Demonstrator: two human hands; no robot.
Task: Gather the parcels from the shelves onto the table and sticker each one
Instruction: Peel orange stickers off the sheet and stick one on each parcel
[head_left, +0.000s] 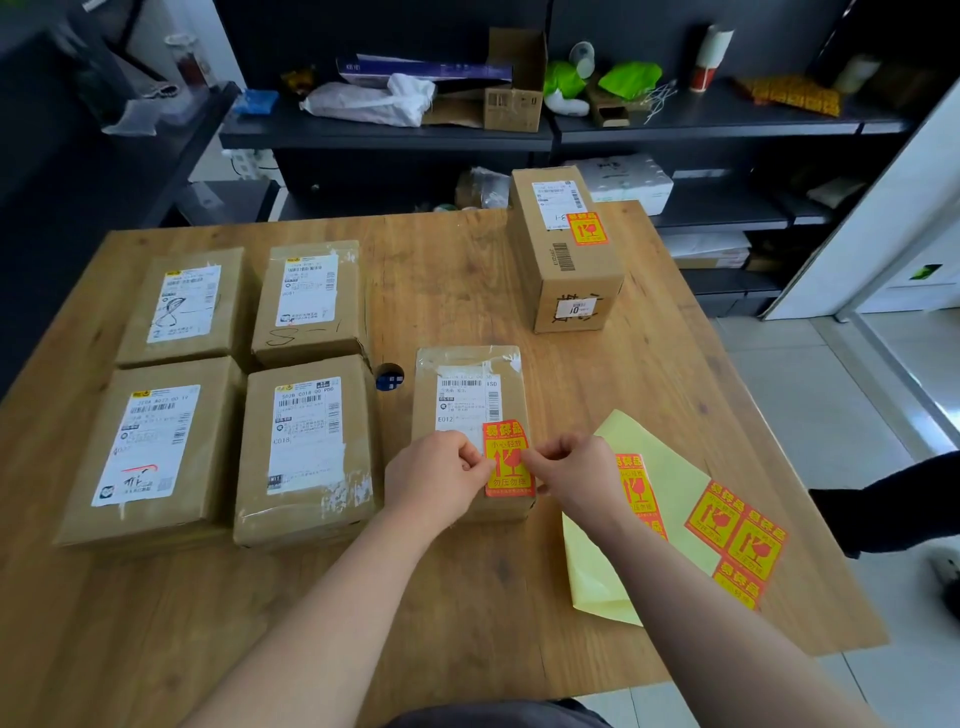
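A brown parcel lies in front of me on the wooden table. An orange-and-yellow fragile sticker lies over its near right corner. My left hand pinches the sticker's left edge and my right hand pinches its right edge. A yellow backing sheet with several more stickers lies to the right. Several brown parcels, among them one at the near left and one beside it, lie in a block on the left. A taller box bearing a sticker stands at the far right.
Dark shelves behind the table hold an open carton, bags and packing clutter. A round hole shows in the tabletop. A person's dark sleeve reaches in at the right edge. Tiled floor lies to the right.
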